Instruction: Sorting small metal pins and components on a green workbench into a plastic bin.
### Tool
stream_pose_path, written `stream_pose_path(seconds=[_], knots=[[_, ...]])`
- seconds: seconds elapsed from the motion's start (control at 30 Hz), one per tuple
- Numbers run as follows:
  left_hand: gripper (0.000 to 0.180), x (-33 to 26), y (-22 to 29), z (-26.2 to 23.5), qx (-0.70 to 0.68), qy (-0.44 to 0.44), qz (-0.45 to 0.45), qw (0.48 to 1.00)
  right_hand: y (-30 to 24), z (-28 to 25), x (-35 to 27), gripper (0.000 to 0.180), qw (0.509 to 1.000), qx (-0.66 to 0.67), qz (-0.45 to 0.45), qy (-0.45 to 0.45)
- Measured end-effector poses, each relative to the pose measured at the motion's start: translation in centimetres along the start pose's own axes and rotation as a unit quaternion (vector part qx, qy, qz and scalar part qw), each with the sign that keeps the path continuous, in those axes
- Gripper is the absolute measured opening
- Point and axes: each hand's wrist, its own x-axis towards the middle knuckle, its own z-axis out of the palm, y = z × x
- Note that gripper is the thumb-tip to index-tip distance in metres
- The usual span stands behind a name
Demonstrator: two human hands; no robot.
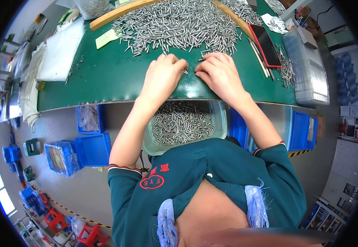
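Observation:
A broad pile of small silver metal pins (pixel 179 24) covers the far part of the green tabletop (pixel 113 78). My left hand (pixel 162 75) is at the near edge of this pile, fingers curled closed, with a pin or two (pixel 185 71) showing at the fingertips. Just to its right, my right hand (pixel 221 76) is closed too, thumb against the fingers. A small dark piece pokes out beside its index finger; its kind is not clear. Below the table edge, between my forearms, a pale green plastic basket (pixel 148 142) holds many similar pins (pixel 181 123).
Wooden bars (pixel 119 14) flank the pile, with a yellow-green note (pixel 106 38) at its left. On the right lie a red-edged phone (pixel 265 45), thin sticks (pixel 259 58), loose pins (pixel 286 70) and clear plastic trays (pixel 308 66). White sheets (pixel 61 49) cover the left. Blue bins (pixel 92 149) stand below.

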Motion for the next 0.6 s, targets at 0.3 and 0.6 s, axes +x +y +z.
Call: stream_pose_path(seconds=[0.3, 0.6], knots=[[0.013, -2.3, 1.1, -0.8, 0.027, 0.017, 0.031, 0.999, -0.6, 0.2, 0.5, 0.015, 0.997, 0.045, -0.044, -0.035], [0.012, -4.4, 2.0, -0.9, 0.052, 0.017, -0.050, 0.997, -2.0, -0.6, -0.8, 0.026, 0.993, 0.085, -0.009, -0.077]])
